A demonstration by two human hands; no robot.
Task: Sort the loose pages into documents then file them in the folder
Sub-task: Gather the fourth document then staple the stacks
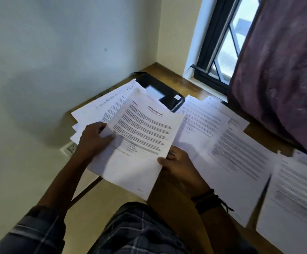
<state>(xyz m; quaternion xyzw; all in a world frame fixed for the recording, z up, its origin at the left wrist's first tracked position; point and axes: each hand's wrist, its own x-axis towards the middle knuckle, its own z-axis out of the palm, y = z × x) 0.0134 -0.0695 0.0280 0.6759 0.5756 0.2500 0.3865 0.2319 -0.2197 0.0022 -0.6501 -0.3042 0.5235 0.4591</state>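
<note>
I hold a small stack of printed white pages (140, 143) above the near edge of a wooden table (169, 74). My left hand (94, 140) grips the stack's left edge, thumb on the top sheet. My right hand (178, 164) pinches the stack's right edge lower down. A black folder (167, 94) lies at the far end of the table, partly covered by the held pages. More loose pages (101, 109) lie fanned at the far left. Other printed pages (240, 153) are spread out along the table's right side.
A pale wall stands close on the left, with a socket (72, 148) low on it. A window (228, 43) and a purple curtain (286, 70) border the table on the right. The floor shows below the held pages.
</note>
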